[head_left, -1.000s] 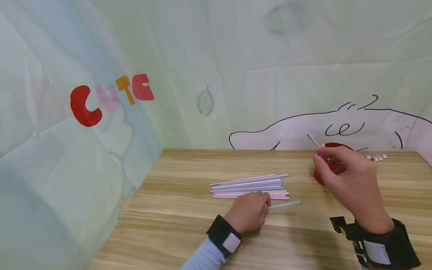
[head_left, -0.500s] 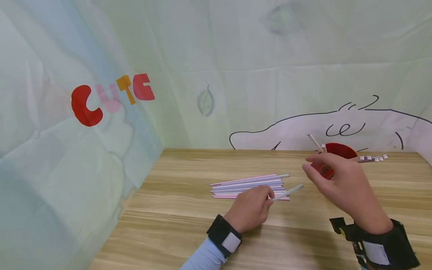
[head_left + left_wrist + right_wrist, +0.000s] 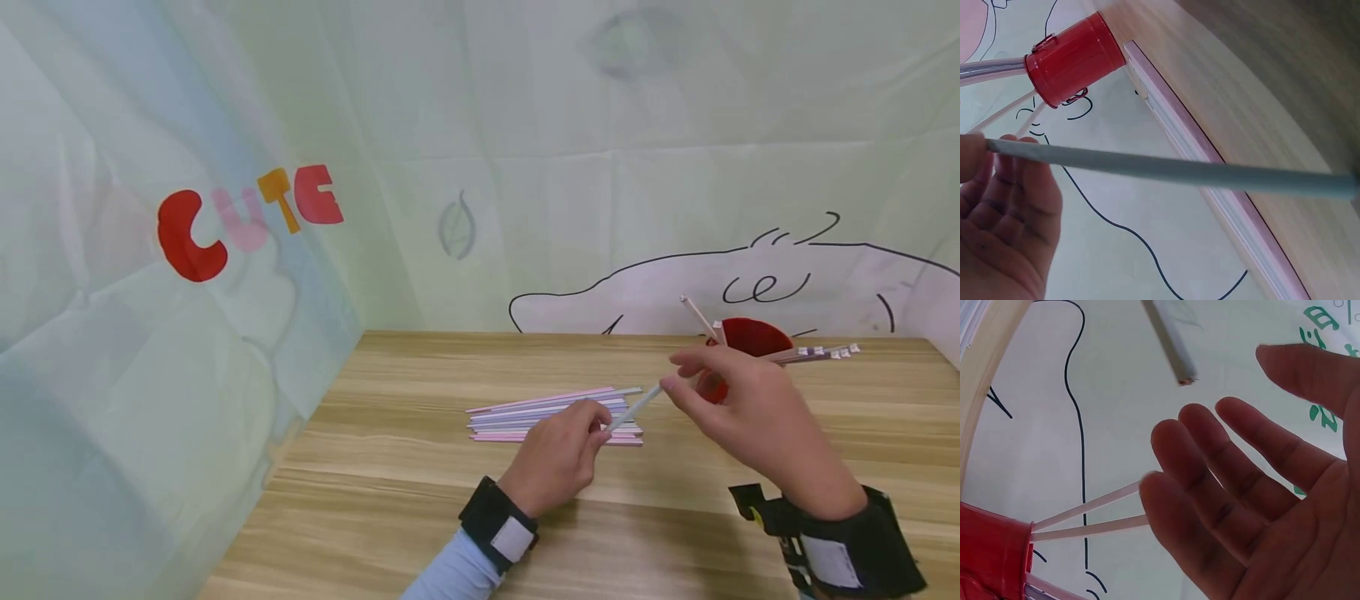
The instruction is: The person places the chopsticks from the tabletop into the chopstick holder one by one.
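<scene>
My left hand [image 3: 562, 457] pinches a slim, straight, pale grey-green stick [image 3: 1166, 170] by its near end. The stick slants up to the right, above the right part of a row of similar sticks [image 3: 555, 406] in pink, lilac and white. Its far end is close to the thumb and fingertips of my right hand [image 3: 738, 396]. That hand is bare, its fingers loosely bent and spread from the thumb, as the right wrist view [image 3: 1260, 469] shows. Behind it stands a red metal bucket [image 3: 1075, 59] with several sticks leaning out on both sides; my right hand partly hides it in the head view.
The wood-grain table [image 3: 375, 517] ends at the back against a printed fabric backdrop [image 3: 570, 208], with another fabric side [image 3: 112, 375] at left. Stick ends [image 3: 828, 352] jut out right of the bucket, near my right hand.
My right hand has let go of a pale stick in the bucket and drawn back down and left. My left hand has tilted the grey-green stick upward toward it.
</scene>
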Tool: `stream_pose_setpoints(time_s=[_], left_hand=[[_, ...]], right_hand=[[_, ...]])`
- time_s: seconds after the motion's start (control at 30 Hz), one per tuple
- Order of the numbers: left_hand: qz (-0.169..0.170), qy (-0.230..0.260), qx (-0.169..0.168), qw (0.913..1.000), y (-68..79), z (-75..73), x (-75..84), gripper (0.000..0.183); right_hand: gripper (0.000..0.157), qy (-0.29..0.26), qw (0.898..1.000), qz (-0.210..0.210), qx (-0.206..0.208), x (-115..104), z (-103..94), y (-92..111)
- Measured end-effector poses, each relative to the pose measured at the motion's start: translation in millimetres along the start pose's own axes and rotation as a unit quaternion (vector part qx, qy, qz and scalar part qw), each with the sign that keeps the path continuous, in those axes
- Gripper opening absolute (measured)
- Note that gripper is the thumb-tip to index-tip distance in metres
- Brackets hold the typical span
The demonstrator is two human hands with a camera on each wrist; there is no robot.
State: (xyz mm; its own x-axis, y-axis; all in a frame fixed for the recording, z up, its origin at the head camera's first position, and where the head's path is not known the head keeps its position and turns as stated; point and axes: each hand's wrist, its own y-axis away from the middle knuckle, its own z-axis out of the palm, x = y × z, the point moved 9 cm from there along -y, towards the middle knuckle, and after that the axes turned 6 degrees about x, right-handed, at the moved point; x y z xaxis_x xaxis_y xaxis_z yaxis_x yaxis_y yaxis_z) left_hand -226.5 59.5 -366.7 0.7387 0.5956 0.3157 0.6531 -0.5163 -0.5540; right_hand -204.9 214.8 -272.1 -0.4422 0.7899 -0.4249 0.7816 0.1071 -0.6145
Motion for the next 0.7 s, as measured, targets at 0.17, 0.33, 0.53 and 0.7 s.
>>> stream_pose_setpoints(time_s=[0.17, 0.33, 0.53, 0.7], left_hand=[[0.024, 0.014, 0.018, 0.9995, -1.2, -3.7, 4.5, 0.012], [0.049, 0.025, 0.030, 0.9980, -2.0, -7.2, 10.3, 0.012], [0.061, 0.033, 0.034, 0.9970, -2.3, -10.8, 14.4, 0.011], [0.058, 0.038, 0.031, 0.9971, -2.4, -11.5, 14.8, 0.012]], right_hand=[[0.038, -0.012, 0.999, 0.002, -0.037, -1, 8.6, 1], [0.036, -0.027, 0.997, 0.001, -0.069, -3, 16.5, 2], [0.021, -0.032, 0.997, -0.023, -0.060, -8, 17.0, 1], [0.016, -0.042, 0.997, -0.039, -0.042, -12, 13.9, 1]])
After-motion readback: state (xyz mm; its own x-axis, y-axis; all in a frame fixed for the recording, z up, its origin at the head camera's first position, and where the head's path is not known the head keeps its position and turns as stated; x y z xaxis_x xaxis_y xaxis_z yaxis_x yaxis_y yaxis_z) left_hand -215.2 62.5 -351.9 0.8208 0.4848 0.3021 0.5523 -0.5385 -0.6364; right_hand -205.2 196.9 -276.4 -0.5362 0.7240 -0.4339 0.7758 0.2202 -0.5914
